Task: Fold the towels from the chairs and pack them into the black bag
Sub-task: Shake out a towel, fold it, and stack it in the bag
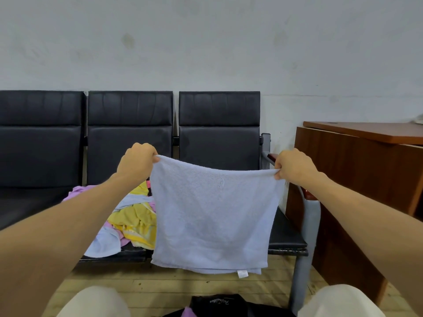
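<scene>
A pale blue towel [212, 216] hangs doubled over in the air in front of the right-hand chair [219, 124]. My left hand [137, 161] pinches its top left corner and my right hand [295, 164] pinches its top right corner. A white tag shows at its lower edge. A heap of yellow, pink, purple and blue towels [135, 218] lies on the middle chair's seat. The black bag [219, 304] sits on the floor between my knees, with a purple towel showing in it.
Three black padded chairs stand in a row against a grey wall. A metal armrest and leg [307, 216] end the row on the right. A brown wooden desk [361, 170] stands close beyond it. The floor is wooden boards.
</scene>
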`<state>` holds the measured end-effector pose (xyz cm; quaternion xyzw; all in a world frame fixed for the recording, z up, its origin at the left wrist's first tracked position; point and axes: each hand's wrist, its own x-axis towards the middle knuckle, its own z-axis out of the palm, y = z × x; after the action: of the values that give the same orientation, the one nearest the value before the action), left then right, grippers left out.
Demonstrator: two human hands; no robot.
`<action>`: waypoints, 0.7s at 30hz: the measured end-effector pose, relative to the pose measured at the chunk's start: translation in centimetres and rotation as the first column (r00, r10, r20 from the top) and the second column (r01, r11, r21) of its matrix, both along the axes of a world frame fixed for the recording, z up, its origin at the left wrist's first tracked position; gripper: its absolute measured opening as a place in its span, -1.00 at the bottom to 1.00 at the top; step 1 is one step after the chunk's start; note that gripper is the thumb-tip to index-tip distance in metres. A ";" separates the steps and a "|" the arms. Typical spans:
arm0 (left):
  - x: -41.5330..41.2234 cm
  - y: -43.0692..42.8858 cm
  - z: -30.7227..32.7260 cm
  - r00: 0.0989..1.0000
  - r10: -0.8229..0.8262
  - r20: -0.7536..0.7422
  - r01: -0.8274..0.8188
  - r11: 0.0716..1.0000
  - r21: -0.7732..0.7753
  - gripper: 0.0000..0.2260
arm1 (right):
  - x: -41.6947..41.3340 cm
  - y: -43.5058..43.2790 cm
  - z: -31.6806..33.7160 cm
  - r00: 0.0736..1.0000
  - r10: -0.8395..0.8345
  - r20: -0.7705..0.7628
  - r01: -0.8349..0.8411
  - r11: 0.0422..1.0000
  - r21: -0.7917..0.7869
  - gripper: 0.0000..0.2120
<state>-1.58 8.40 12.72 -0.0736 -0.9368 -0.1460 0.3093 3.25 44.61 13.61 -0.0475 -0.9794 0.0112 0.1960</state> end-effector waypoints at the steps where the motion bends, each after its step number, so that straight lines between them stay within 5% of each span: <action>1: 0.1 -0.1 0.0 1.000 0.010 -0.007 -0.010 1.000 0.006 -0.83 | -0.1 -0.2 0.0 1.000 0.002 -0.003 -0.002 1.000 0.000 -0.76; 9: 0.1 -0.9 -0.2 0.998 0.045 -0.037 -0.043 0.998 0.048 -0.80 | -0.3 -0.3 0.3 0.996 0.035 -0.085 -0.046 0.989 -0.139 -0.76; 14: -0.4 -1.2 -0.4 0.999 -0.013 -0.043 0.023 0.973 0.230 -0.83 | -0.4 -0.1 -0.2 0.968 0.080 -0.239 -0.164 0.921 -0.354 -0.82; 21: -0.6 -1.1 -0.3 0.999 -0.042 -0.029 0.050 0.914 0.402 -0.85 | -0.9 -0.6 -0.8 0.941 -0.057 -0.335 -0.236 0.600 -0.764 -0.85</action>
<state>-2.19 7.32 12.40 -0.0320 -0.8815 -0.3423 0.3236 2.39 43.98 12.85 -0.0774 -0.8262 0.4626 0.3121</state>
